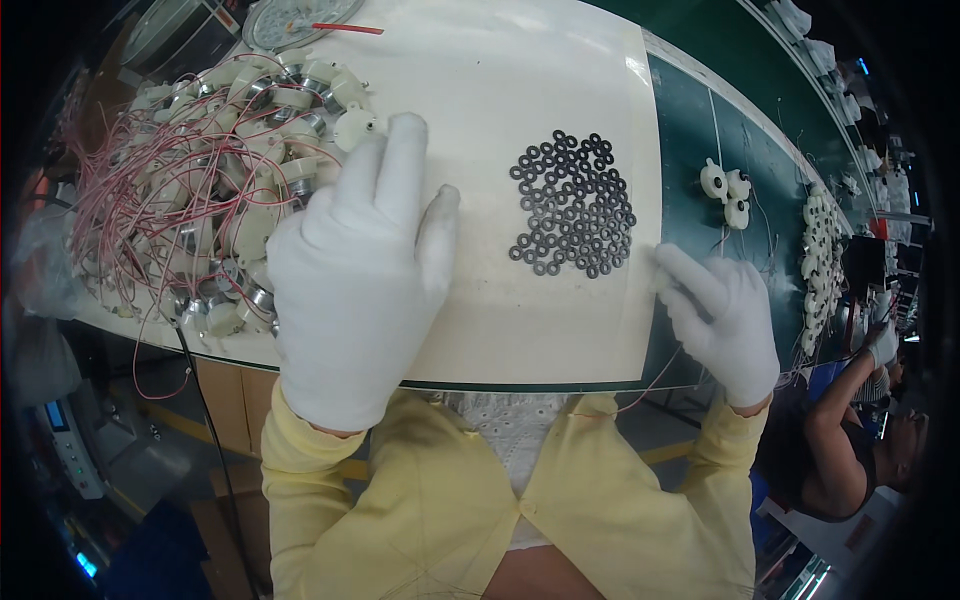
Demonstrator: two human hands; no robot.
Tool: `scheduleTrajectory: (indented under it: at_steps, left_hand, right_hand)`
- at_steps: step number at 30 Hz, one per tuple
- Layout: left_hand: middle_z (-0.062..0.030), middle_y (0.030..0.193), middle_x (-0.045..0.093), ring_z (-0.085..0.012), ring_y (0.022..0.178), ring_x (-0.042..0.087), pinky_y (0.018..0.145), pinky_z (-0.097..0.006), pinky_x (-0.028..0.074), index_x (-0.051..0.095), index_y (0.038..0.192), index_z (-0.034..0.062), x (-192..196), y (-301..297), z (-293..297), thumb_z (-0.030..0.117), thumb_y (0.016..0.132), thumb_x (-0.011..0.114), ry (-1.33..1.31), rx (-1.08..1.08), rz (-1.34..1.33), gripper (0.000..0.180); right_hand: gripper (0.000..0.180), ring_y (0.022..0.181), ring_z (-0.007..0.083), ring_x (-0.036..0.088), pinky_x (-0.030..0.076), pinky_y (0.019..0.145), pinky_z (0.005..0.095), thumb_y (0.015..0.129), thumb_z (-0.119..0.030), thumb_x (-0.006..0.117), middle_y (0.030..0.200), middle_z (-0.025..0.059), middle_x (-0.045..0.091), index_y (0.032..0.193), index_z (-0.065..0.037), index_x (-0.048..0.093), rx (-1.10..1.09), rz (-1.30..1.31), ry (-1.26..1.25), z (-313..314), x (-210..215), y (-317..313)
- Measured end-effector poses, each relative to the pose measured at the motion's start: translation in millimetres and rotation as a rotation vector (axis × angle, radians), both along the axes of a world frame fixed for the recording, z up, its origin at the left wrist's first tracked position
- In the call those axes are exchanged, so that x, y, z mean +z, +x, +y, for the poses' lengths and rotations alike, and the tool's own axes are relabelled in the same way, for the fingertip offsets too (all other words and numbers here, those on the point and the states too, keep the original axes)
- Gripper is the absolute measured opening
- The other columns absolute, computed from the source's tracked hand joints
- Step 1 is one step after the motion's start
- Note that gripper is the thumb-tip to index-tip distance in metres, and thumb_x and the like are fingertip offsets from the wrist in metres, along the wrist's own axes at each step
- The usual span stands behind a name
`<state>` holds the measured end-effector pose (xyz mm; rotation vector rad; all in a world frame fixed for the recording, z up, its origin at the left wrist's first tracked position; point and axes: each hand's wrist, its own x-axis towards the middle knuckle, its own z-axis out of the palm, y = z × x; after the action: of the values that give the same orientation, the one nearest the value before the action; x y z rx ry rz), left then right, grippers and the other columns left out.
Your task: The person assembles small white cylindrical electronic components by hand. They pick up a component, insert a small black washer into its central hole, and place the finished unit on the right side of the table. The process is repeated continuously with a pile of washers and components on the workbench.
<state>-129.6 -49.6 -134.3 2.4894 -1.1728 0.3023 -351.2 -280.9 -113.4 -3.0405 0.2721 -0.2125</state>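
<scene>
My left hand [355, 250], in a white glove, is open above the white table top, fingers stretched forward and thumb apart. Its fingertips are beside a white plastic gear motor [354, 129] at the edge of a heap of similar motors [262, 225] with red wires. In the middle right lies a flat cluster of small black rings [572, 205]. My right hand [718, 315], gloved too, hovers by the table's near edge with its fingers loosely extended and apart. A thin red wire [655, 380] trails out from under it; its palm is hidden.
Three white parts with black rings [728, 190] sit on the green mat [680, 130] at right. Farther right is a row of white parts [822, 260]. A round tray [290, 22] and a red stick [347, 29] lie at the far left. Another person [835, 440] sits at right.
</scene>
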Motion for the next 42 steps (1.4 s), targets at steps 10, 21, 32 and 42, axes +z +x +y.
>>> scheduleTrajectory:
  at_steps: [10,21,32,42]
  left_hand:
    - [-0.0117,0.109,0.074,-0.0319,0.08,0.069,0.071,-0.042,0.054,0.066,0.136,0.0104,-7.3,-9.4,10.0,0.009,0.089,0.073,0.004,-0.055,0.082,0.047]
    - [-0.0016,0.104,0.061,-0.0223,0.081,0.056,0.07,-0.038,0.043,0.066,0.136,0.0148,-26.9,-15.7,17.6,0.018,0.084,0.082,0.071,-0.022,-0.119,0.055]
    - [-0.0002,0.102,0.06,-0.022,0.082,0.057,0.071,-0.038,0.042,0.067,0.133,0.0178,-29.9,-15.7,20.1,0.022,0.083,0.083,0.038,-0.04,-0.123,0.053]
    - [0.0001,0.097,0.054,-0.0212,0.073,0.053,0.064,-0.039,0.041,0.066,0.131,0.0189,-42.0,-11.5,19.1,0.027,0.081,0.083,-0.062,-0.057,-0.199,0.053]
  right_hand:
    - [0.042,0.065,0.0133,0.059,0.048,0.062,0.0288,0.076,-0.013,0.089,0.082,0.0039,0.068,0.116,-0.007,0.076,-0.207,-0.093,0.648,5.0,-18.0,2.2]
    - [0.043,0.067,0.0149,0.06,0.05,0.066,0.0299,0.077,-0.015,0.088,0.087,0.0043,0.071,0.117,-0.006,0.075,-0.251,-0.11,0.755,0.9,-29.8,-3.1]
    - [0.034,0.067,0.0186,0.061,0.044,0.071,0.0342,0.08,-0.022,0.088,0.084,-0.0045,0.071,0.108,-0.014,0.07,0.006,-0.116,0.099,24.5,-12.4,32.0]
    - [0.026,0.062,0.0207,0.061,0.042,0.067,0.0359,0.084,-0.027,0.084,0.072,-0.002,0.067,0.1,-0.013,0.069,0.112,0.187,-0.064,32.1,17.0,14.7]
